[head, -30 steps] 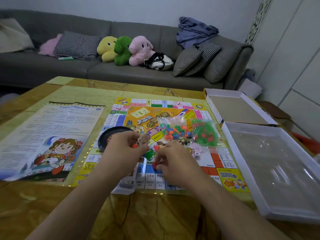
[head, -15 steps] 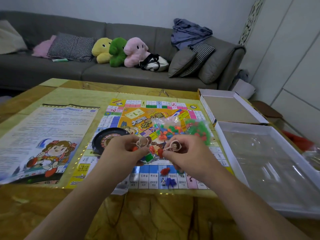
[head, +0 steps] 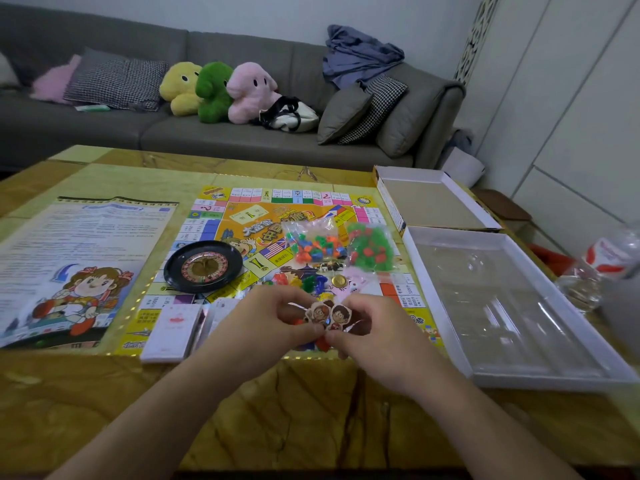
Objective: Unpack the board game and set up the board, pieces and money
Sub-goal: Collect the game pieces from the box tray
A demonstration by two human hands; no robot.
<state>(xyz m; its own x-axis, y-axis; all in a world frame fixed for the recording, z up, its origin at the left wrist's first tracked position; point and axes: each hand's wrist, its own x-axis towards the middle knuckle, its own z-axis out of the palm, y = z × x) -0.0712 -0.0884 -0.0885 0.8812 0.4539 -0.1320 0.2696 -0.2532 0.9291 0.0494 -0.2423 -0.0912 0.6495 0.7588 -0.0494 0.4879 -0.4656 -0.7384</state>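
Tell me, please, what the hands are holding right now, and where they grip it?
Both hands, left and right, pinch small cardboard cartoon-face player tokens at their lower ends, by the coloured plastic bases, faces upward.

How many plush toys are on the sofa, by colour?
Yellow plush toy: 1
Green plush toy: 1
Pink plush toy: 1
Total: 3, side by side on the grey sofa.

Left hand (head: 273,318), right hand (head: 367,329), fingertips pinched together
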